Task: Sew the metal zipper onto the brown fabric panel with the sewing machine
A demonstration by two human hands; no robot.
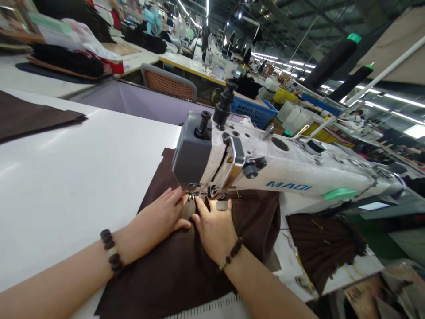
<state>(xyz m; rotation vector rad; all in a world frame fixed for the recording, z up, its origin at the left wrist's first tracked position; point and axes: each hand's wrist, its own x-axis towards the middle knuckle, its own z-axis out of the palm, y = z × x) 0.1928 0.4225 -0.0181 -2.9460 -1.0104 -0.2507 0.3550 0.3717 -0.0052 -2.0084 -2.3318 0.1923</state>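
A dark brown piece of fabric lies on the white table under the head of a white and grey sewing machine. My left hand lies flat on the fabric just left of the needle area, fingers stretched out. My right hand presses flat on the fabric right beside it, fingers pointing at the presser foot. Both wrists wear dark bead bracelets. Neither hand grips anything.
Another brown piece lies at the table's far left. A stack of dark brown pieces sits right of the machine. A chair, a blue basket, thread cones and other workstations stand behind.
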